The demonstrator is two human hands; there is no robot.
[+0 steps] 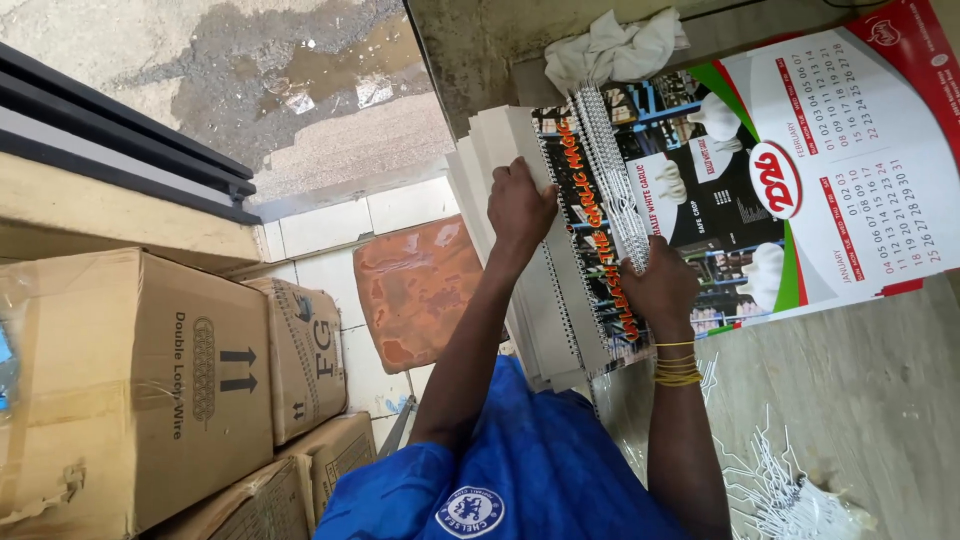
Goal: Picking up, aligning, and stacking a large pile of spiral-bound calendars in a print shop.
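Calendar stack [560, 250], centre frame: my left hand [518, 205] clamps the punched edges square; my right hand [655, 285] pinches the white wire binding [612, 165] — steadying it against the holes.

Blue short-sleeved shirt [540, 470] with round crest; yellow bands [677, 368] on right wrist.

Brown boxes at left, printed calendar at right.
Taped cardboard boxes [140, 380] are stacked on the floor; the red, white and green calendar sheet [800, 170] lies on the table.

head view, close, looking down, rotated sideways
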